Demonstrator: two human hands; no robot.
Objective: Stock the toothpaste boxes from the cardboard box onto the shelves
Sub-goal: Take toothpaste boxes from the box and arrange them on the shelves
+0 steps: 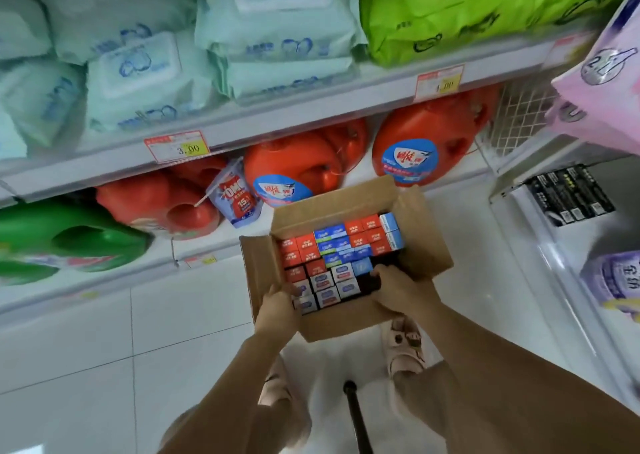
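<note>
From the head camera, looking down, an open brown cardboard box (pixel 349 322) sits between both hands over a white tiled floor (pixel 173 332). It seems to be held up rather than set down, since a pink sandal (pixel 403 349) shows under its near wall. The left hand (pixel 277 309) grasps the near left corner with fingers curled over the rim. The right hand (pixel 398 289) clasps the near right rim the same way, its fingertips dipping inside. The small red, blue and white toothpaste boxes (pixel 332 259) are all in the carton, standing on end in tight rows, with a dark gap by the right hand. None can be seen on a shelf, so stocking looks not yet begun; this is the carrying or positioning step. Next, the carton needs a stable resting place and one hand freed to pinch a box out of the gap side, where the rows are loosest. The white shelf rail (pixel 311 114) above, loaded with pale green wipe packs (pixel 138 82), juts toward the carton's far flap, and round orange-red detergent bottles (pixel 422 148) fill the lower tier just beyond it. A second white shelving unit (pixel 554 245) closes in on the right, so the open room lies to the left over the floor. Whether the black cartons (pixel 571 197) there mark the toothpaste section cannot be told.
</note>
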